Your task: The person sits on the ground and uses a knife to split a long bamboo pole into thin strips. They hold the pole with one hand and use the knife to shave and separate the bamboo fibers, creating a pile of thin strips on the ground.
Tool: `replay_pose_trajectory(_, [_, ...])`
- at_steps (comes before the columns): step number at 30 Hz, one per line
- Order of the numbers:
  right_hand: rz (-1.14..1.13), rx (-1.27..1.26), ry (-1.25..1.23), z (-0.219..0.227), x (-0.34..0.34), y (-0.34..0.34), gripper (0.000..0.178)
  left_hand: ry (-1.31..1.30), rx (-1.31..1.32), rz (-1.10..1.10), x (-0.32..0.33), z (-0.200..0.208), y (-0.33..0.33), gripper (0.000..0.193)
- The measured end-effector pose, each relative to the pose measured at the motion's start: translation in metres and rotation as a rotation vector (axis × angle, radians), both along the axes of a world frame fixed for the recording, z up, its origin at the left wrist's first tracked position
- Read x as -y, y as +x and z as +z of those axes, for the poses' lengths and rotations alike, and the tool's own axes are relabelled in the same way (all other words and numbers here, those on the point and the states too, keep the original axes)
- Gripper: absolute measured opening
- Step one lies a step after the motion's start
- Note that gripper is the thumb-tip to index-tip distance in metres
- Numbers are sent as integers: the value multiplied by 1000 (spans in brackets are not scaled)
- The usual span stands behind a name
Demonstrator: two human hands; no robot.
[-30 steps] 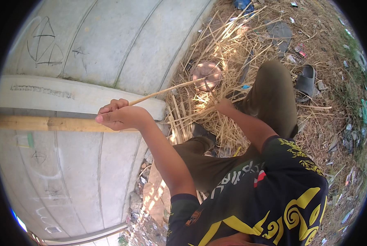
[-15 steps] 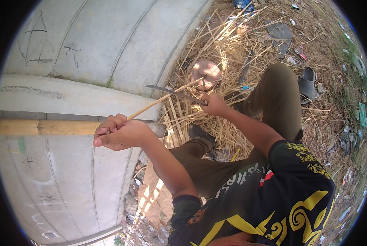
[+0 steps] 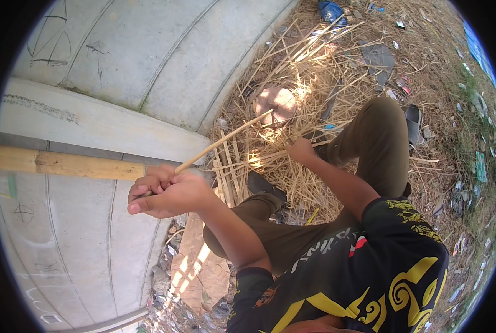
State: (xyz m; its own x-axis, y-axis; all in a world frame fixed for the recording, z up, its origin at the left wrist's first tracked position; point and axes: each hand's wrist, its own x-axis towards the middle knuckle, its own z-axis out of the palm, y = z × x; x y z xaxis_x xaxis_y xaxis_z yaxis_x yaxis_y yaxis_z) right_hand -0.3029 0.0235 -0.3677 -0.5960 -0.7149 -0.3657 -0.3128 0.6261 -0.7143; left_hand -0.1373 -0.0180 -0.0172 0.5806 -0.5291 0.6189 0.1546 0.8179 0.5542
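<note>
My left hand [image 3: 170, 191] is closed around a thin bamboo stick [image 3: 225, 141], whose far end lies over a round, pale brown block [image 3: 275, 105] on the ground. My right hand [image 3: 301, 151] is a fist near my raised knee, right of the stick and apart from it. It grips a long-bladed knife, seen plainly a moment ago; now only a small dark bit shows by the fingers, and the blade is hardly visible.
A thick bamboo pole [image 3: 81, 165] runs in from the left beside a grey panel wall [image 3: 148, 61]. Split bamboo strips [image 3: 314, 183] litter the ground around the block. A dark sandal [image 3: 413, 119] and a blue bag [image 3: 331, 12] lie further off; cardboard [image 3: 203, 272] is below my left arm.
My right hand has moved slightly right and down, taking the knife off the stick; its blade has dropped from plain sight. The left hand still holds the stick, slightly lower.
</note>
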Motion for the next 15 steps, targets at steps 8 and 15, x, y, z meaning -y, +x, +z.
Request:
replay_pose_trajectory(8, [132,-202,-384,69,-5,25,38,13,-10,6,11,-3,21,50])
replay_pose_trajectory(15, [377,-388,-669,88,-12,33,32,-8,-117,89,5,10,47,49])
